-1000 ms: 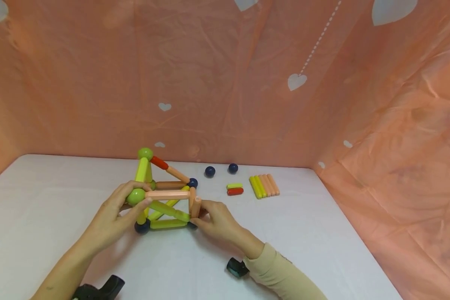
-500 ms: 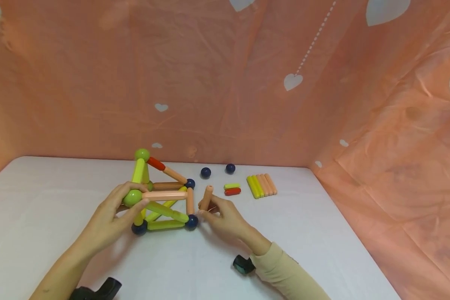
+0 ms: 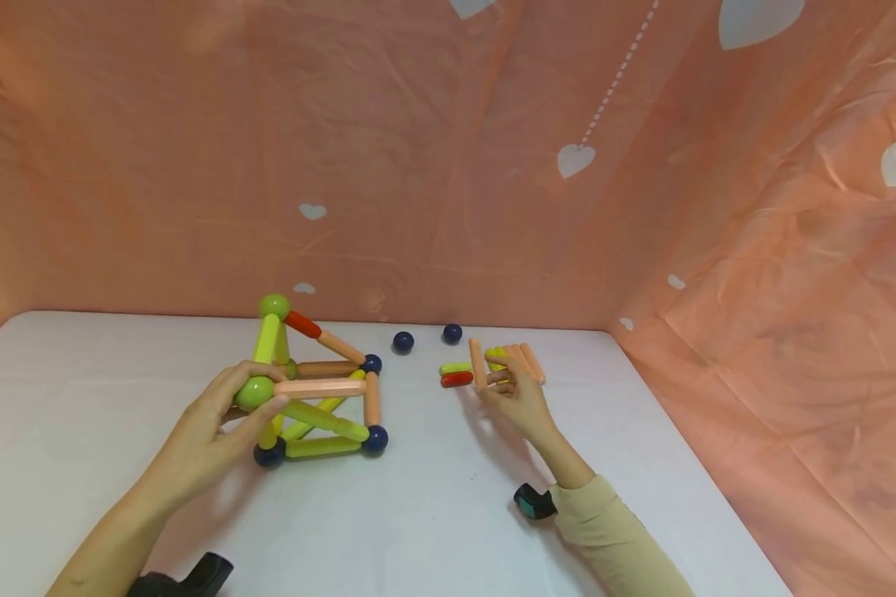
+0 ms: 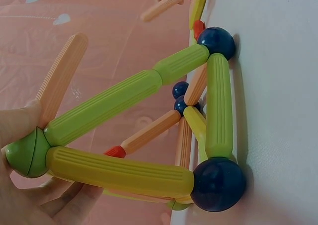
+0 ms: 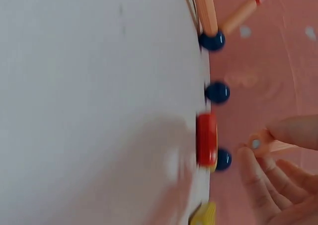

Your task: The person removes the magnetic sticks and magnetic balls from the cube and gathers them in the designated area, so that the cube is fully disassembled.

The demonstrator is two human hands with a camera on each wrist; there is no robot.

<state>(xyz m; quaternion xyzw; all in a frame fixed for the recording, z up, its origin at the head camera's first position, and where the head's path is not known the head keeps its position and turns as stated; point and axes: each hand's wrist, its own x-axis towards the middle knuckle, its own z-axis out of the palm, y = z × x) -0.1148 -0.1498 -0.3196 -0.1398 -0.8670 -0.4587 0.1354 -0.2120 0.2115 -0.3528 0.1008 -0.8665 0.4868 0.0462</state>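
Observation:
My left hand (image 3: 209, 423) grips a green ball (image 3: 254, 393) at the upper front corner of a frame built from magnetic sticks and balls. From that ball a peach stick (image 3: 319, 388) juts out to the right, and a lime stick (image 4: 124, 96) slopes down to a dark blue ball (image 3: 375, 440). Another dark blue ball (image 4: 218, 184) stands at the lower left corner. Off to the right, my right hand (image 3: 521, 405) pinches a loose peach magnetic stick (image 3: 477, 362) between thumb and fingertips, above the table. Its silver end (image 5: 256, 143) faces the right wrist camera.
Two loose dark blue balls, one at the left (image 3: 403, 342) and one at the right (image 3: 452, 333), lie near the back edge. A short red stick (image 3: 457, 379) lies beside a short lime one (image 3: 455, 367). Behind my right hand is a row of peach sticks (image 3: 533, 362) and yellow ones.
My right hand has drawn the peach stick away from the frame's lower right blue ball, carrying it right and back toward the stick row. The left hand keeps its grip.

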